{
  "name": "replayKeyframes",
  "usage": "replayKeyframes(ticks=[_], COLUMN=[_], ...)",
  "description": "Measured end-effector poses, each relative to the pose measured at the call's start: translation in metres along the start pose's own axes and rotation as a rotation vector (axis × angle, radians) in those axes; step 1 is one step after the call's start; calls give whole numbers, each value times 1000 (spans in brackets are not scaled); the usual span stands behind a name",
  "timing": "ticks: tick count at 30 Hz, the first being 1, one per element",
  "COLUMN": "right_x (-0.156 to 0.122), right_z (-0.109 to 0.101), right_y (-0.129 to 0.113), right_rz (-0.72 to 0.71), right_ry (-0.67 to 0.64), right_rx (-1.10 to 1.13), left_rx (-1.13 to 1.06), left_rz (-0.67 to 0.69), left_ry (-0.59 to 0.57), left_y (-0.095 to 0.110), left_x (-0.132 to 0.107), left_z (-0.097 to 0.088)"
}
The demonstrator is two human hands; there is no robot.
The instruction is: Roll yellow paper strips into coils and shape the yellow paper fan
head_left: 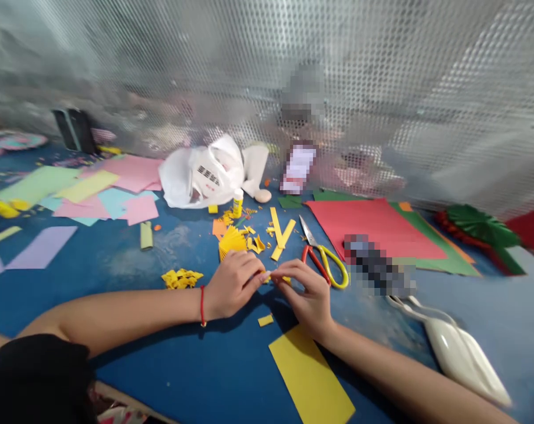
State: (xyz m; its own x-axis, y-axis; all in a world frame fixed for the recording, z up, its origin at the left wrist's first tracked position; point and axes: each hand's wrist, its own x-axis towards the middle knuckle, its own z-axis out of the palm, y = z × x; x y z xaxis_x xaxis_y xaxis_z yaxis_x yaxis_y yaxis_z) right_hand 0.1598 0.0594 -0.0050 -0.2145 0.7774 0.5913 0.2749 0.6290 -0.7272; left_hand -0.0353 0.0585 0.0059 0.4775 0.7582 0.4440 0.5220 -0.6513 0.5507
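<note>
My left hand [235, 282], with a red cord at its wrist, is closed in a pinch. My right hand [306, 294] meets it fingertip to fingertip, also pinched. Bits of yellow show around the fingertips, but what they hold is too small and covered to make out. Just beyond my left hand lies a pleated yellow paper fan [232, 241]. A pile of folded yellow paper pieces [181, 278] sits left of it. Scissors [324, 257] with red and yellow handles lie open beyond my right hand. A yellow paper sheet [312, 377] lies partly under my right wrist, near a small yellow strip [265, 320].
Yellow paper strips [284, 238], scraps and a glue stick [237, 203] lie ahead. Behind stands a white plastic bag [200, 176]. Pastel sheets [41, 247] spread left. Red paper [377, 227], a blurred dark object [377, 265] and a cream-coloured device [465, 359] lie right. Perforated metal mesh [231, 70] closes the back.
</note>
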Motion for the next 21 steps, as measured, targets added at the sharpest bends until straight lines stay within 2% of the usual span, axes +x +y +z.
replayKeyframes(ticks=[6, 10, 15, 21], right_x=[0, -2, -13, -40], right_z=[2, -5, -33, -80], right_y=[6, 8, 13, 22], right_rz=[-20, 12, -29, -120], right_ry=[7, -52, -149, -36], right_rx=[43, 83, 34, -94], left_rx=[52, 93, 148, 104], left_rz=[-29, -49, 17, 3], left_ry=[71, 87, 80, -6], left_y=[5, 12, 23, 50], left_x=[-3, -4, 1, 24], left_z=[6, 14, 29, 66])
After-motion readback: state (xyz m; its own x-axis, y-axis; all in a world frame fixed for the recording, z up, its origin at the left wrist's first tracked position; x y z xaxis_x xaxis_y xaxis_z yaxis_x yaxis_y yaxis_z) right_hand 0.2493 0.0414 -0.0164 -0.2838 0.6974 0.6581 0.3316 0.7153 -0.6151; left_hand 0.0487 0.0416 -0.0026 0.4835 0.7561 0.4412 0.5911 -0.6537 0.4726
